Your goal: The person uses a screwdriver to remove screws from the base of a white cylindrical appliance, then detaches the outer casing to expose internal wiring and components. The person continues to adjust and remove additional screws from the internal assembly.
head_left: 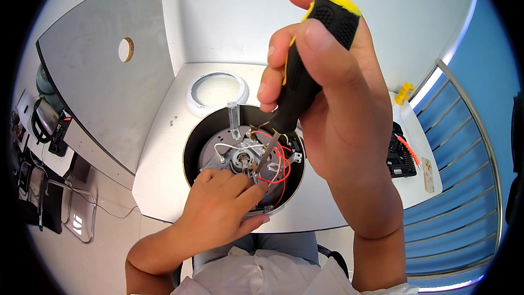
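My right hand (pixel 349 87) is wrapped round the black and yellow handle of a screwdriver (pixel 300 76). Its metal shaft slants down into an opened round appliance housing (pixel 189 155), dark-walled, with the tip among the parts near my left fingers. My left hand (pixel 215 205) reaches over the near rim with its fingers bent down inside; what they touch or hold is hidden. Red and white wires (pixel 286 166) loop across the right half of the interior, beside a round metal centre part (pixel 244 158). A clear plastic piece (pixel 233 117) stands up at the far rim.
A white ring (pixel 192 98) lies behind the housing on the white table (pixel 158 186). At the right are a black tool case (pixel 403 158) and a small yellow item (pixel 404 93). A grey panel with a hole (pixel 98 76) stands left; metal railing (pixel 464 186) runs along the right.
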`<state>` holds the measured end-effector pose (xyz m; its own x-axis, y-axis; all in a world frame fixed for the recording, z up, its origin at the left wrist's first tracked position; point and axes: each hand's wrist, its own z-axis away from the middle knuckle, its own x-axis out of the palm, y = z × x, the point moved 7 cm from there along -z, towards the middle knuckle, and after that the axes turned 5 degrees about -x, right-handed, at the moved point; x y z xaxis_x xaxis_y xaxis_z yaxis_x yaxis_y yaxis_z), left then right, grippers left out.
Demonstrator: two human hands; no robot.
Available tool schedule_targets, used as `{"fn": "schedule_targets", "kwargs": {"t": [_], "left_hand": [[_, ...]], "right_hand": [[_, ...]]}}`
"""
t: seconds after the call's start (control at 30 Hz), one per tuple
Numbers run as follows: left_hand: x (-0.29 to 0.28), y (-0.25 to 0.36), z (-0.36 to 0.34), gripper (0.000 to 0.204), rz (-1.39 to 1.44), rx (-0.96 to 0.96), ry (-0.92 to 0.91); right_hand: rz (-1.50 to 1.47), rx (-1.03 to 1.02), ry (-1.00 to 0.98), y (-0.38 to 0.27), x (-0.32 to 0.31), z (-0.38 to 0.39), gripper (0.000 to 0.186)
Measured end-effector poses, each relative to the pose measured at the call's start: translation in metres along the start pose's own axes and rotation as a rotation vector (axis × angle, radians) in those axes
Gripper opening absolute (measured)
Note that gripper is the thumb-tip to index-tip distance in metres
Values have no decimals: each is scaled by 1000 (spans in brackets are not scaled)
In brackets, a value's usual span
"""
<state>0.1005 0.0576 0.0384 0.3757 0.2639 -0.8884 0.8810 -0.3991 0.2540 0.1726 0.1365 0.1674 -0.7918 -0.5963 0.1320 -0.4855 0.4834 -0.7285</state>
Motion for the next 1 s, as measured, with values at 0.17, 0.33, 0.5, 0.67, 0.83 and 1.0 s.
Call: {"fn": "schedule_targets", "kwargs": {"t": [0.17,0.33,0.5,0.67,0.83,1.0], "left_hand": [[5,5,4,46,-35,-27,50],[12,7,6,40,-21,-88,103],[13,5,9,48,-33,-100,186],[15,3,11,48,-44,-159,150],[17,1,11,48,-50,-194,155],[10,5,12,49,-48,-192,162]], "right_hand": [[-10,-3,-90,3,13,0,45],[33,-80,-138,0,17,2,48],[-117,-238,-79,-2,18,5,53],[64,-187,62,2,8,6,49],[22,-158,82,6,8,5,46],[53,-225,45,4,8,4,46]]}}
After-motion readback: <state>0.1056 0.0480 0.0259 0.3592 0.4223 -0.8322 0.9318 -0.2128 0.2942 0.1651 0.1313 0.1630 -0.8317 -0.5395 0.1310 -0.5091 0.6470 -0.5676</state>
